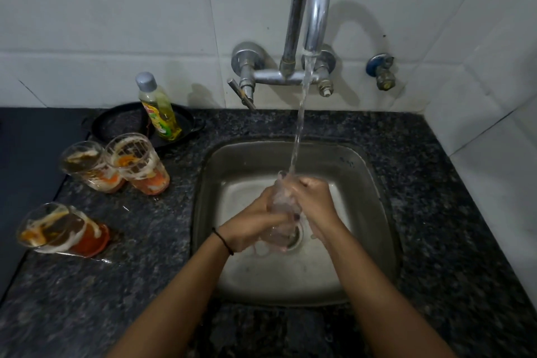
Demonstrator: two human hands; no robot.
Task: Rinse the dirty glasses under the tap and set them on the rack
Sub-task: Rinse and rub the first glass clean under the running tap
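Note:
A clear glass (280,212) is held over the steel sink (363,171), its mouth up under the running stream from the tap (312,9). My left hand (250,224) wraps its lower side and my right hand (312,197) grips its upper side. Three dirty glasses smeared with orange and white residue stand on the counter to the left: two side by side (87,166) (139,166) and one nearer me (64,229). No rack is in view.
A bottle of yellow dish liquid (158,107) leans in a black pan (122,122) behind the dirty glasses. Dark granite counter (436,212) surrounds the sink. White tiled wall behind, with a small valve (382,71) at the right.

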